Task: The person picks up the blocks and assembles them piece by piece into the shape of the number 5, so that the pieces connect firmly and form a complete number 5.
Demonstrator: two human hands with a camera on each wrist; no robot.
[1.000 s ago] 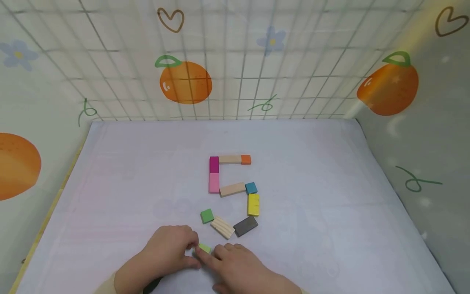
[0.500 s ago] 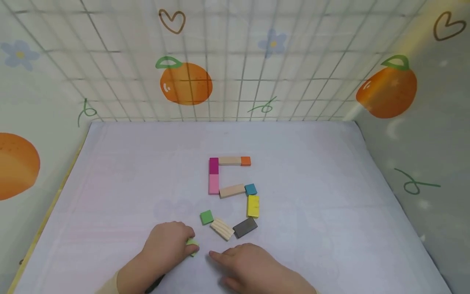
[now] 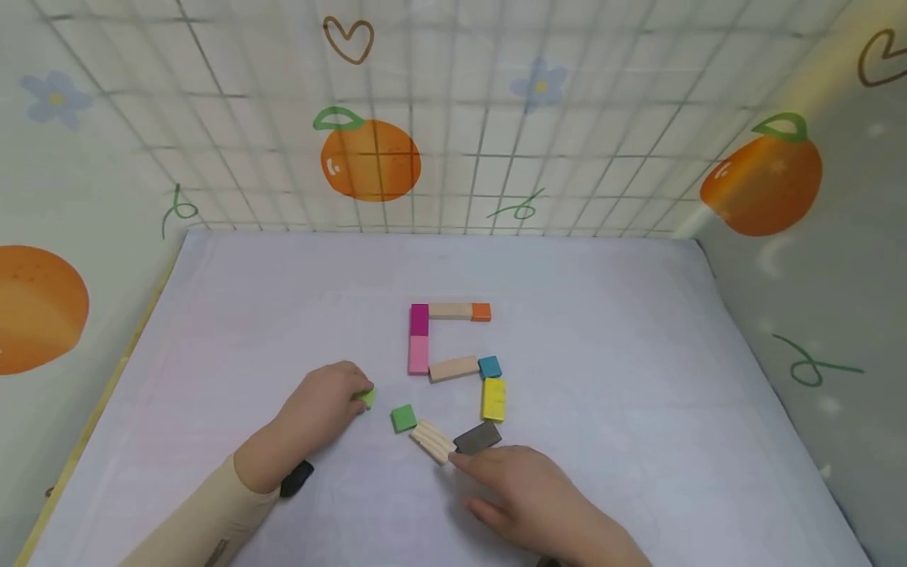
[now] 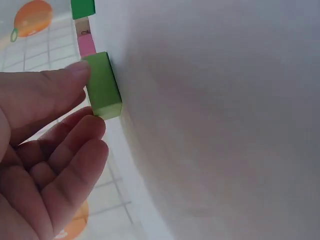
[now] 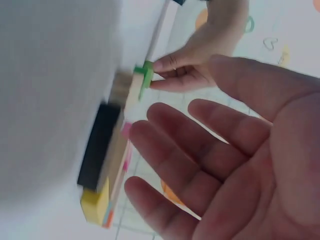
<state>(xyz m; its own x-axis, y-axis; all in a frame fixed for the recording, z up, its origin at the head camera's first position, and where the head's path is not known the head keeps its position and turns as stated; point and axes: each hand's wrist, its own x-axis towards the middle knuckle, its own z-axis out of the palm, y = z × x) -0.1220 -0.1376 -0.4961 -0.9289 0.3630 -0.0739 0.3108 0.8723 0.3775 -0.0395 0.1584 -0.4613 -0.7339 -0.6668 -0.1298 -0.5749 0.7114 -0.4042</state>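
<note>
My left hand (image 3: 320,407) pinches a light green block (image 4: 103,86) between thumb and fingers, just left of a darker green block (image 3: 404,419). My right hand (image 3: 527,492) has its fingers loosely extended and holds nothing, as the right wrist view shows. Its index fingertip lies close to a ridged wooden block (image 3: 433,442) and a dark grey block (image 3: 478,438); whether it touches them I cannot tell. From the grey block the line runs up through a yellow block (image 3: 494,399), a blue block (image 3: 490,367) and a plain wooden block (image 3: 454,368).
Farther back, a pink block (image 3: 419,355), a magenta block (image 3: 420,320), another plain wooden block (image 3: 449,311) and an orange block (image 3: 481,313) continue the line. Everything lies on a white-covered table (image 3: 623,331). A curtain (image 3: 453,118) printed with oranges hangs around the table.
Holding the light green block, my left hand has moved from the near side up to the left of the darker green block. My right hand has let go of that block and shifted right and slightly forward.
</note>
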